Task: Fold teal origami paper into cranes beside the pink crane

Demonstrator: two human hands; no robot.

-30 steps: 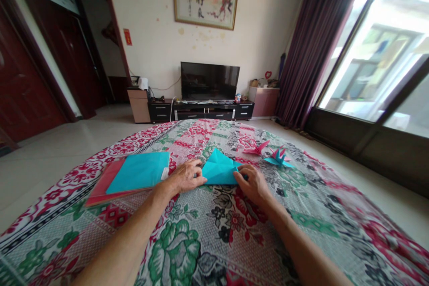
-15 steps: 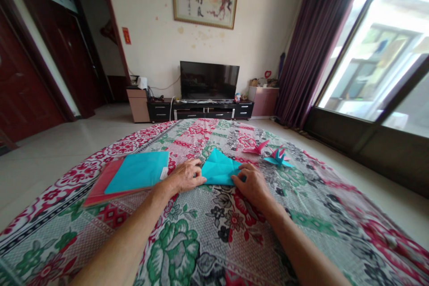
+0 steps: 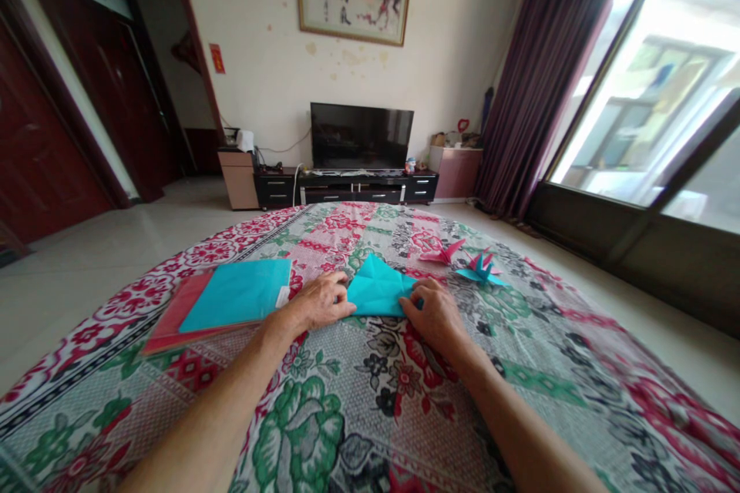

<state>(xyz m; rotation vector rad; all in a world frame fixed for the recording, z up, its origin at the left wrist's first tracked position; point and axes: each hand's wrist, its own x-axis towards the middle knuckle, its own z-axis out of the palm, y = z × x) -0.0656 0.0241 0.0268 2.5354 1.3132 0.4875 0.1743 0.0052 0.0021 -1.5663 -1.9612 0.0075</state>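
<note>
A creased sheet of blue origami paper (image 3: 375, 289), folded to a rough triangle with its peak pointing away from me, lies on the patterned tablecloth (image 3: 324, 235). My left hand (image 3: 324, 300) pinches its left corner between thumb and curled fingers. At the right corner, my right hand (image 3: 431, 310) grips the same paper, fingers bent over the edge. Both corners are partly hidden under my fingers. Beyond my right hand sit folded paper cranes: a pink crane (image 3: 444, 253) and a blue crane (image 3: 483, 271) with another pink one behind it.
Left of my left hand lies a stack of blue paper (image 3: 240, 296) on a clear packet of red paper (image 3: 173, 316). The round table's far edge faces a television (image 3: 361, 136) on a low black cabinet (image 3: 329, 191). A window with a purple curtain (image 3: 555, 69) is on the right.
The camera view has shifted very slightly. Both hands keep their hold on the blue paper's corners, and the right fingers have shifted only a little.
</note>
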